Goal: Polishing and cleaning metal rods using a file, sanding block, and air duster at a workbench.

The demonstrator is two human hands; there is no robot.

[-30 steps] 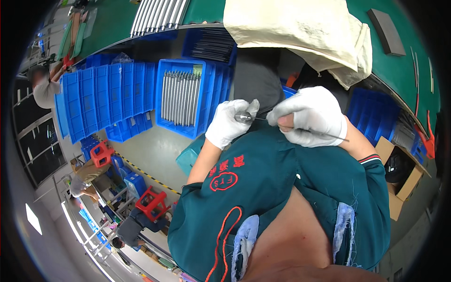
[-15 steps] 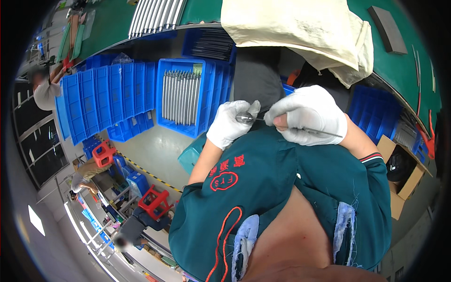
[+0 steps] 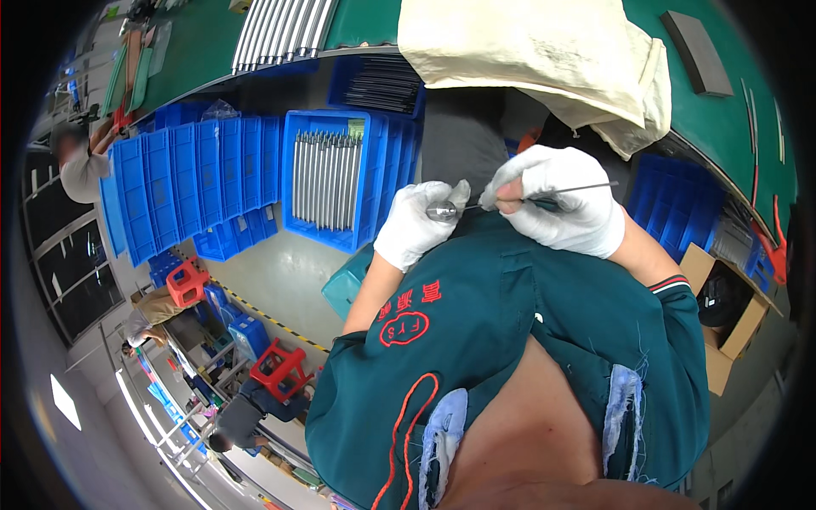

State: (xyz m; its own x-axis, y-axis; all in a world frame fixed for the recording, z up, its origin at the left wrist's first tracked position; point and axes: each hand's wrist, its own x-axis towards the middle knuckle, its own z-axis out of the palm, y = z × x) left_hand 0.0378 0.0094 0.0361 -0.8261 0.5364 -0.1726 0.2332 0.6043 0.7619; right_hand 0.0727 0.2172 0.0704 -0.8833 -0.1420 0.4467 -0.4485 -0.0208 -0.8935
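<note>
My left hand (image 3: 414, 228), in a white glove, is closed around a shiny metal piece (image 3: 441, 212) with a rounded end; the rest of it is hidden by my fingers. Facing it, my gloved right hand (image 3: 568, 204) pinches a thin metal rod (image 3: 586, 187), and a bare fingertip shows out of the glove. One end of this rod sticks out to the right past my fingers. Between my hands a thin dark length runs toward the metal piece; whether it touches is too small to tell. Both hands are held above my lap.
A blue crate (image 3: 289, 191) of upright metal rods stands left of my hands, beside stacked blue crates (image 3: 183, 183). Ahead, the green bench (image 3: 365, 21) carries silver tubes (image 3: 283, 30), a cream cloth (image 3: 527, 42) and a grey block (image 3: 697, 53). An open cardboard box (image 3: 719, 361) is at right.
My right hand has turned, so the rod's free end has swung from pointing low at the right to slightly upward, away from me. My left hand stays nearly in place with the metal piece.
</note>
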